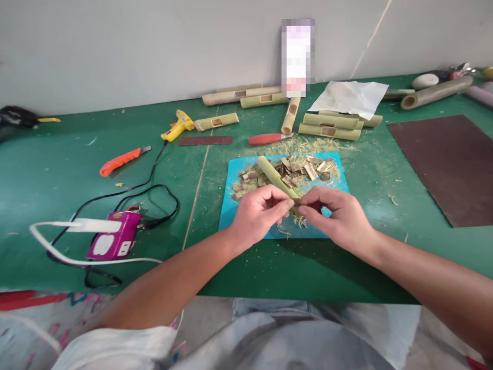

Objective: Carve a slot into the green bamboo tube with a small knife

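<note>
Both hands meet over a blue mat [231,177]. The thumb and fingers of my left hand [262,211] and of my right hand [337,213] pinch the two ends of a small dark brown piece [296,202]; its kind I cannot make out. Right behind the fingertips lies a green bamboo tube [274,173], pointing away to the left, its near end partly hidden by the hands. Several bamboo chips [311,171] and shavings are heaped around it on the mat.
Left on the green table are a yellow hot glue gun [177,127], an orange utility knife [121,162] and a purple power strip [115,234] with looping cords. A red-handled knife [265,139], brown strip [206,141] and several cut bamboo tubes [329,132] lie behind the mat; a brown sheet [442,164] lies right.
</note>
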Demonstrator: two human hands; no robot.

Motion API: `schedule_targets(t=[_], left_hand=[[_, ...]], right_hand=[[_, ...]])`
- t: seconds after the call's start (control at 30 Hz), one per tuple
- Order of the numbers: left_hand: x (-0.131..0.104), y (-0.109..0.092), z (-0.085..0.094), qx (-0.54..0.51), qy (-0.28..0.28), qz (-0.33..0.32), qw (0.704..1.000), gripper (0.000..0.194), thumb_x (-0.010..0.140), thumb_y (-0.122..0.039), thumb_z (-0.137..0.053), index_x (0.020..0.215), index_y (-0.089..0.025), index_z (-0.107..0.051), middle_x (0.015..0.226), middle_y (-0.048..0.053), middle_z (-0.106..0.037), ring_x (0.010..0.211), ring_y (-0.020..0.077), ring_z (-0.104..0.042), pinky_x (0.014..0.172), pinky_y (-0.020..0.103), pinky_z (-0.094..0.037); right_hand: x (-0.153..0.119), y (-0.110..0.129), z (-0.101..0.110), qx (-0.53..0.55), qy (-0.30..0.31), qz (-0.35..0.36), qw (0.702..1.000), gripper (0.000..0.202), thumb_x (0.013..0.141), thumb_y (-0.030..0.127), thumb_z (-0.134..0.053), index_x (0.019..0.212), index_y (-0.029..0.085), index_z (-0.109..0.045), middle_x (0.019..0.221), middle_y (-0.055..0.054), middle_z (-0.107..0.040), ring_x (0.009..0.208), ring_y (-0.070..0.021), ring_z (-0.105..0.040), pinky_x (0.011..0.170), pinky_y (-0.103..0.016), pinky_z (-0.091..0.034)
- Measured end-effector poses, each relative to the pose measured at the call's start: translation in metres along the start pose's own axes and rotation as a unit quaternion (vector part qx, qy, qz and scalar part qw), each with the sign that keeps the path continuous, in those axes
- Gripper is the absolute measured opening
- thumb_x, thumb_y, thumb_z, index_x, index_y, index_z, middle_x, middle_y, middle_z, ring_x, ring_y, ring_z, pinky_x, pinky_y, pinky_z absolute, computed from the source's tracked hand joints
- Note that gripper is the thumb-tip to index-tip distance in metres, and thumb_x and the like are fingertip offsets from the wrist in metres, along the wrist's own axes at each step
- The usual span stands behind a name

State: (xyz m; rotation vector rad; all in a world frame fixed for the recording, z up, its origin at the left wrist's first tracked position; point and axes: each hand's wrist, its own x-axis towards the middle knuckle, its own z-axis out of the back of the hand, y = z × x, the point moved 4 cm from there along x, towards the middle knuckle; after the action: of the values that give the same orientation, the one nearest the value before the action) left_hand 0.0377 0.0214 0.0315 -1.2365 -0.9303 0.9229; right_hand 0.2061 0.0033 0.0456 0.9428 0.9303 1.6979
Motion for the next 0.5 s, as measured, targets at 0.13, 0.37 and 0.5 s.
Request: schedule_targets(t=[0.13, 0.37, 0.5], left_hand=[[0.0, 0.002, -0.001, -0.044, 0.025, 0.011, 0.999, 0.017, 0.088, -0.031, -0.067, 0.085, -0.014, -0.068, 0.065, -0.001, -0.066, 0.049, 0.0061, -0.056, 0.048, 0.017, -0.047], [-0.002, -0.002, 0.0, -0.094, 0.008, -0.022, 0.995, 0.016, 0.08, -0.027, -0.077, 0.092, -0.017, -0.073, 0.071, 0.0, -0.069, 0.058, 0.0087, -0.063, 0.055, 0.018, -0.054], [-0.005, -0.009, 0.0, -0.037, -0.016, -0.066, 0.997, 0.01, 0.08, -0.021, -0.076, 0.09, -0.017, -0.073, 0.087, 0.003, -0.073, 0.064, 0.0085, -0.065, 0.061, 0.019, -0.057]], right_hand=[[0.0, 0.004, 0.005, -0.033, -0.035, 0.062, 0.997, 0.005, 0.086, 0.022, -0.063, 0.081, 0.02, -0.065, 0.068, 0.002, -0.06, 0.059, -0.0097, -0.053, 0.052, -0.024, -0.044], [-0.004, 0.013, 0.011, -0.098, -0.077, 0.223, 0.967, 0.016, 0.086, 0.011, -0.06, 0.095, 0.023, -0.065, 0.091, -0.003, -0.064, 0.074, -0.0112, -0.061, 0.062, -0.025, -0.053], [-0.004, 0.013, 0.01, -0.108, -0.069, 0.237, 0.963, 0.019, 0.086, 0.01, -0.06, 0.1, 0.023, -0.063, 0.095, -0.003, -0.064, 0.073, -0.0105, -0.061, 0.064, -0.025, -0.054]])
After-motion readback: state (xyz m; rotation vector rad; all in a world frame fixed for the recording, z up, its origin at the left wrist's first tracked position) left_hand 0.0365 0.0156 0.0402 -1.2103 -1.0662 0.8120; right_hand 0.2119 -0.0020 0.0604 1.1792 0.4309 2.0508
